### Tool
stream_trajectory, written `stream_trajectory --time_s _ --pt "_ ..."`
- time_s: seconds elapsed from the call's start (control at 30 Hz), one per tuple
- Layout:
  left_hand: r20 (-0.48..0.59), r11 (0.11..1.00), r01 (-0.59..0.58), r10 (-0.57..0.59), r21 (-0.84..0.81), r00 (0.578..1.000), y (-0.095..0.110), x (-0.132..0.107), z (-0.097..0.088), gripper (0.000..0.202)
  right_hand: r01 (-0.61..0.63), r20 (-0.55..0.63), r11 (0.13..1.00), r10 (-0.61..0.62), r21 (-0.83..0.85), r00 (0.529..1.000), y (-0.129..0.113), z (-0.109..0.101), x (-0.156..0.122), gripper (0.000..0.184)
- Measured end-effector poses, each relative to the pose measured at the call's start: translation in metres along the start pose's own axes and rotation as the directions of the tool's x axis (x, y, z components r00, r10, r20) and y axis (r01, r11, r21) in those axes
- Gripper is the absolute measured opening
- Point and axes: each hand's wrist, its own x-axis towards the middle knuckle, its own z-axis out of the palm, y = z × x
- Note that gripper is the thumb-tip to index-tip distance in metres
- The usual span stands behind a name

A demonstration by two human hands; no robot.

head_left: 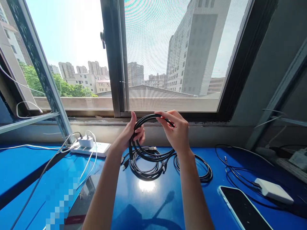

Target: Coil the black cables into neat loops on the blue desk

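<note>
Both my hands hold a coiled black cable (148, 156) upright above a glossy blue table (153, 204). My left hand (130, 134) is closed round the left side of the coil. My right hand (176, 131) pinches the top right of the loop, fingers curled over it. More black cable coils (146, 169) lie flat on the table under the held one, and another coil (203, 169) lies just to the right of my right wrist.
A white power strip (92, 148) with a white charger and white cords sits at the left. A phone (242, 207) lies face up at the lower right, beside a white adapter (273, 191) on a thin black lead. A window frame stands behind the table.
</note>
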Motion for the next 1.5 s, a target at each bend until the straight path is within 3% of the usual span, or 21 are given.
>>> stream_trajectory --time_s 0.17,0.27,0.37,0.5,0.57,0.7,0.77,0.83,0.93,1.07,1.2,1.27,1.33,1.4,1.5 --pt "0.039 0.991 0.069 -0.074 0.117 0.997 0.003 -0.005 -0.004 0.064 0.006 0.114 0.999 -0.002 -0.036 0.993 -0.006 0.001 0.000 0.019" --pt "-0.036 0.995 0.029 -0.025 0.096 0.999 0.005 -0.006 0.004 0.047 0.006 0.179 0.998 0.007 -0.068 0.984 -0.010 -0.001 0.001 0.013" --pt "-0.132 0.996 -0.048 0.058 0.078 0.989 0.009 -0.005 0.011 0.042 -0.001 0.094 0.996 0.009 -0.088 0.996 -0.012 -0.005 0.002 0.017" --pt "-0.203 0.982 -0.135 0.160 0.133 0.966 0.014 -0.006 0.006 0.030 -0.019 0.014 0.989 0.021 -0.146 1.000 -0.011 -0.007 0.002 0.036" --pt "-0.335 0.957 -0.213 0.270 0.198 0.903 0.016 -0.009 0.002 0.026 -0.021 0.008 0.983 0.023 -0.185 1.000 -0.010 -0.005 0.002 0.034" --pt "-0.517 0.877 -0.316 0.471 0.362 0.715 0.017 -0.011 0.004 0.026 -0.065 0.002 0.991 0.065 -0.116 0.998 -0.013 0.004 0.001 0.023" --pt "-0.573 0.854 -0.338 0.517 0.395 0.636 0.018 -0.011 0.009 0.026 -0.128 -0.012 0.988 0.128 -0.091 0.992 -0.018 0.005 0.003 0.029" --pt "-0.633 0.864 -0.360 0.502 0.352 0.589 0.020 -0.010 0.013 0.026 -0.190 -0.042 0.979 0.187 -0.073 0.981 -0.024 0.001 0.004 0.034" --pt "-0.689 0.911 -0.375 0.384 0.173 0.615 0.024 -0.010 0.017 0.030 -0.276 -0.017 0.960 0.277 0.051 0.961 -0.034 -0.010 0.007 0.037" --pt "-0.697 0.917 -0.400 0.294 0.011 0.654 0.025 -0.007 0.023 0.034 -0.473 0.250 0.822 0.408 0.318 0.878 -0.047 -0.024 0.007 0.040" --pt "-0.744 0.933 -0.361 0.231 -0.014 0.627 0.021 -0.002 0.032 0.035 -0.537 0.444 0.678 0.330 0.502 0.833 -0.054 -0.030 0.009 0.042" --pt "-0.729 0.956 -0.291 0.170 -0.041 0.663 0.019 0.001 0.033 0.035 -0.550 0.488 0.656 0.302 0.517 0.819 -0.053 -0.031 0.010 0.044" --pt "-0.663 0.973 -0.217 0.110 -0.081 0.741 0.017 0.002 0.030 0.034 -0.557 0.492 0.668 0.315 0.493 0.812 -0.051 -0.032 0.012 0.053" --pt "-0.589 0.984 -0.146 0.060 -0.100 0.806 0.015 0.003 0.025 0.033 -0.527 0.431 0.721 0.342 0.450 0.835 -0.050 -0.032 0.012 0.058" --pt "-0.563 0.994 -0.068 0.011 -0.081 0.827 0.011 0.004 0.017 0.033 -0.413 0.263 0.841 0.336 0.348 0.905 -0.051 -0.030 0.008 0.047"
